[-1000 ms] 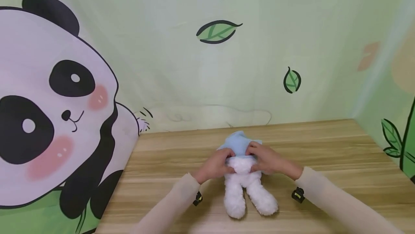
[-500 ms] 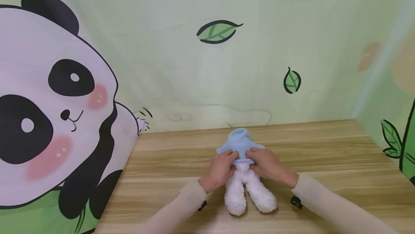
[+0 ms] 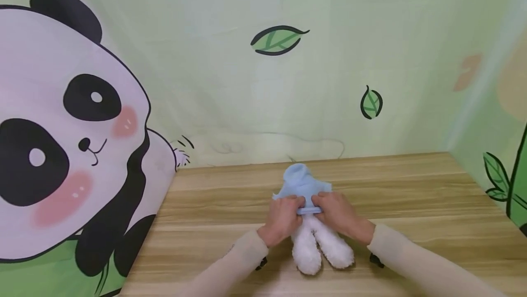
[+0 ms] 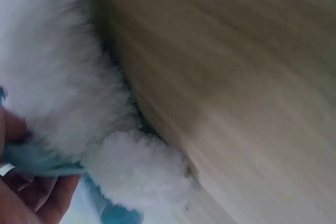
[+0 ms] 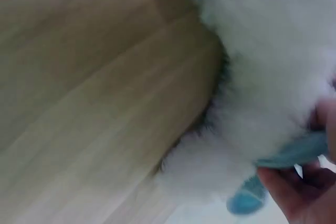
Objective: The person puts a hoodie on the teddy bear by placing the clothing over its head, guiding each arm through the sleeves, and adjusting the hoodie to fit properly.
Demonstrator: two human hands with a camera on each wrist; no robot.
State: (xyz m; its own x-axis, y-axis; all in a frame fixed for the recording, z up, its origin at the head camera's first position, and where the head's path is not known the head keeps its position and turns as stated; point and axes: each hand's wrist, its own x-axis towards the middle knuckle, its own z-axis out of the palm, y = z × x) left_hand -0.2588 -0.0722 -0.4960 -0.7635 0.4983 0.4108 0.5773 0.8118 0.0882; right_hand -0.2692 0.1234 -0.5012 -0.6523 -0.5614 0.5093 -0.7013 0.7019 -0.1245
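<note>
At five o'clock in the head view, the left hand (image 3: 285, 214) and right hand (image 3: 341, 212) pinch a blue garment (image 3: 304, 189) by its hem (image 3: 309, 211), now lower on a white plush toy (image 3: 305, 251) whose torso seems nearly covered.

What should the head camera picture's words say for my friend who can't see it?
A person's left hand and right hand grip the bottom edge of a light-blue garment covering the upper part of a fluffy white toy on a wooden table. Its legs point toward the viewer. Behind, a pale green backdrop shows a big cartoon panda and leaves.
</note>
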